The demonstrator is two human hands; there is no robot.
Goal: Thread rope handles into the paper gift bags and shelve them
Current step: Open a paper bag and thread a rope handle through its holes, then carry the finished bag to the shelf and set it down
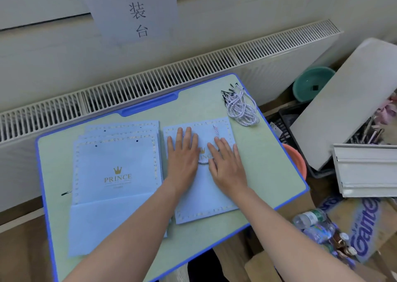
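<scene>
Hands flat on a pale blue bag (pixel 206 187) lying right of centre on the green desk (pixel 268 163). Left hand (pixel 182 152) pressed palm-down on the bag's far-left part, fingers straight and slightly spread, gripping nothing. Right hand (pixel 225 163) just beside it, also palm-down with straight fingers, laid over the bag's gold logo. Rope handle (pixel 215 130) already threaded in this bag: one twisted strand showing beyond the right fingertips, a loop showing between the two hands. Stack (pixel 116 174) of matching flat bags to the left, touching or nearly touching the pressed bag, top one printed PRINCE under a crown. Bundle of ropes (pixel 241 107) with black tips at the desk's far-right corner, apart from the bag. Radiator (pixel 171 75) along the wall beyond the desk. Bottles (pixel 318 228) on the floor, near right.
</scene>
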